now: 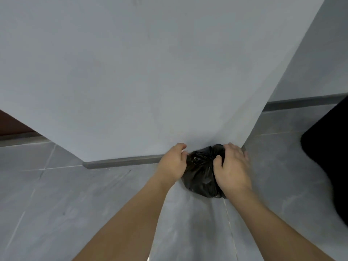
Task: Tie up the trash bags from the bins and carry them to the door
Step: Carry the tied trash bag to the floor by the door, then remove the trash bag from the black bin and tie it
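Trash bag (pixel 202 172) sits on the grey tiled floor (pixel 75 204), right at the foot of a protruding wall corner (pixel 243 147), touching or just short of the baseboard (pixel 122 162); can't tell which. Wall (pixel 131 72) fills most of the view directly behind the bag. Large dark object (pixel 327 151) on the right edge, well apart from the bag, can't tell what it is. Brown strip at the far left edge, unidentified.

Bag is small, black, glossy, roughly round, so no clear long axis. Gathered top points up and away toward the wall; the bulk rests on the floor below it.

Left hand (pixel 174 162) on the bag's left side, fingers curled in at the gathered top, grip pinching the plastic. Right hand (pixel 232 166) on the right side, fingers wrapped over the top, thumb pressed into the plastic, grip closed on the bag. Both forearms reach in from the bottom.
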Demonstrator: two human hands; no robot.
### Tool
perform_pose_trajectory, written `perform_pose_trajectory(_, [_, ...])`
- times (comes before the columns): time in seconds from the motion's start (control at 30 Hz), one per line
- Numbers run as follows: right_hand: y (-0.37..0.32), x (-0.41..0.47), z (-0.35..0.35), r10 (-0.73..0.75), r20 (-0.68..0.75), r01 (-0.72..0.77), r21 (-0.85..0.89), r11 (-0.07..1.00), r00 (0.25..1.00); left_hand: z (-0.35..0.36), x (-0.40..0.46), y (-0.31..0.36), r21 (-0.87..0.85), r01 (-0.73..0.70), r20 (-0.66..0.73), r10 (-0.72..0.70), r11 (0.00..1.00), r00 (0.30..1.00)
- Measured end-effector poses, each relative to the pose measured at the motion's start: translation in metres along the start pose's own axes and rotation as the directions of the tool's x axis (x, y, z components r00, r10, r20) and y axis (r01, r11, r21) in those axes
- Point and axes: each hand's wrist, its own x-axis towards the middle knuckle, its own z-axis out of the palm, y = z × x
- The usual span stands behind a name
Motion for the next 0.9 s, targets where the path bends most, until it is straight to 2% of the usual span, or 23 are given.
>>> perform_pose_trajectory(0.07, [-0.029,-0.006,-0.021,-0.089,0.047,0.093,-0.091,0.991,0.995,-0.038,-0.016,0.007,0.085,-0.014,-0.024,0.016,0.996,1.0])
perform_pose_trajectory(0.17, [-0.086,-0.022,-0.072,-0.193,0.148,0.207,-0.081,0.975,0.97,-0.108,-0.05,0.028,0.176,-0.029,-0.076,0.043,0.984,0.996])
perform_pose_trajectory(0.33, [-0.201,-0.051,-0.203,-0.303,0.219,0.321,-0.053,0.946,0.928,-0.248,-0.124,0.099,0.172,-0.009,-0.193,0.043,0.985,0.98])
perform_pose_trajectory(0.5, [-0.327,-0.081,-0.373,-0.397,0.215,0.418,-0.064,0.906,0.893,-0.417,-0.207,0.212,0.182,-0.033,-0.289,0.086,0.983,0.953])
perform_pose_trajectory(0.73, [-0.489,-0.158,-0.629,-0.469,0.173,0.484,-0.054,0.873,0.866,-0.642,-0.369,0.365,0.149,0.01,-0.462,0.061,0.989,0.885])
perform_pose_trajectory(0.9, [-0.56,-0.196,-0.736,-0.522,0.144,0.541,-0.169,0.824,0.84,-0.745,-0.438,0.43,0.295,-0.078,-0.554,0.237,0.952,0.798])
